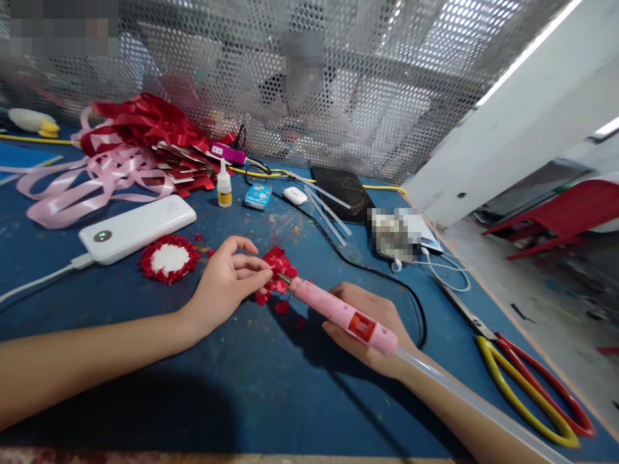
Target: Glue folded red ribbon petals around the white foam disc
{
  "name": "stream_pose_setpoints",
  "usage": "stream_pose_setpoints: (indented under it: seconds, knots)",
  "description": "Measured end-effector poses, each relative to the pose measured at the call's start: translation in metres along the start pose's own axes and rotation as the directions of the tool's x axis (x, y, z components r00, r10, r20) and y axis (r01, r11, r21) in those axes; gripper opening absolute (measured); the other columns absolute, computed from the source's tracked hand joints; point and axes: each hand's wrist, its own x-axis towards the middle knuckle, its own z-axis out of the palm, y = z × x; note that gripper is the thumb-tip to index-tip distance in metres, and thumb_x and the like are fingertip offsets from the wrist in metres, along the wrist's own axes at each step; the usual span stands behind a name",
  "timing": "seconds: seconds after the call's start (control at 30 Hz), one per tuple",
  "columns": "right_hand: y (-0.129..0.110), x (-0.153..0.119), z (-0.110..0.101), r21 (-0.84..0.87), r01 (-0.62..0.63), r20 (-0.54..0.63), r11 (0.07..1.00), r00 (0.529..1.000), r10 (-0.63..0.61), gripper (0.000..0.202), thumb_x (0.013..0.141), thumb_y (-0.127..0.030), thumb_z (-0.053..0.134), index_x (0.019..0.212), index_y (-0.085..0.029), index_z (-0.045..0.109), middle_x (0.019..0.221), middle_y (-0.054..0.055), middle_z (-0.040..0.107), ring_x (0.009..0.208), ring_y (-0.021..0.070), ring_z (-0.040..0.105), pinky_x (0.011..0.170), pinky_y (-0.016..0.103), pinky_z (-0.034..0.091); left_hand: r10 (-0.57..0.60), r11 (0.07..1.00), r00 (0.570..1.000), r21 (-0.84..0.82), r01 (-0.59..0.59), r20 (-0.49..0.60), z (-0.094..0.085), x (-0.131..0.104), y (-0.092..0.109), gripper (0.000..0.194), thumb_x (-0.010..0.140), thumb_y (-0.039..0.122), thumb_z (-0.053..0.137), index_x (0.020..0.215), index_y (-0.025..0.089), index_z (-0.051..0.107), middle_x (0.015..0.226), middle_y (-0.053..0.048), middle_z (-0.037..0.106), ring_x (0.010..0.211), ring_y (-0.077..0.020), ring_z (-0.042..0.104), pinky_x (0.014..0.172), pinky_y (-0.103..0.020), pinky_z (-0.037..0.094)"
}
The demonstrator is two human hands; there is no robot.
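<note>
My right hand (372, 322) is wrapped round a pink hot glue gun (333, 306), with a long clear glue stick (464, 386) running out of its back end. The gun's metal nozzle points left and meets a small red ribbon petal at the fingertips of my left hand (229, 277). Those fingertips are pinched on the petal. Under them lies a loose heap of red ribbon petals (280, 261) on the blue table. Left of this hand rests a white disc (170, 258) edged with a ring of red petals.
Large scissors (512, 367) lie at the right. Behind are a small glue bottle (224, 185), a white power bank (140, 227), pink ribbon (101, 174) and red ribbon (149, 122). Several glue sticks (326, 212) and a black cable (338, 248) lie beyond my hands. A perforated metal screen (242, 84) stands behind.
</note>
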Motion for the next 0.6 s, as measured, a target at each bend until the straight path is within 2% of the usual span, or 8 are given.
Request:
stream_pose_setpoints:
  seconds: [0.17,0.6]
  knots:
    - [-0.0002,-0.0002,0.0009,0.001,0.004,-0.009,1.0,1.0,-0.004,0.016,0.085,-0.033,0.051,0.075,-0.021,0.049,0.073,0.002,0.058,0.06,0.0122,0.052,0.056,0.025,0.039,0.015,1.0,1.0,0.018,-0.015,0.007,0.0003,-0.0009,0.0003,0.038,0.068,0.021,0.07,0.09,0.021,0.039,0.073,0.004,0.066,0.055,-0.0102,0.063,0.051,-0.021,0.051]
    - [0.0008,-0.0004,0.0011,-0.013,0.022,0.026,1.0,0.999,-0.022,0.025,0.089,-0.04,0.047,0.073,-0.021,0.048,0.071,0.004,0.057,0.062,0.0132,0.05,0.057,0.026,0.039,0.037,0.997,0.999,0.068,-0.037,0.004,-0.0012,-0.0009,-0.0007,0.037,0.069,0.024,0.069,0.09,0.021,0.039,0.077,0.003,0.066,0.054,-0.0092,0.061,0.053,-0.021,0.047]
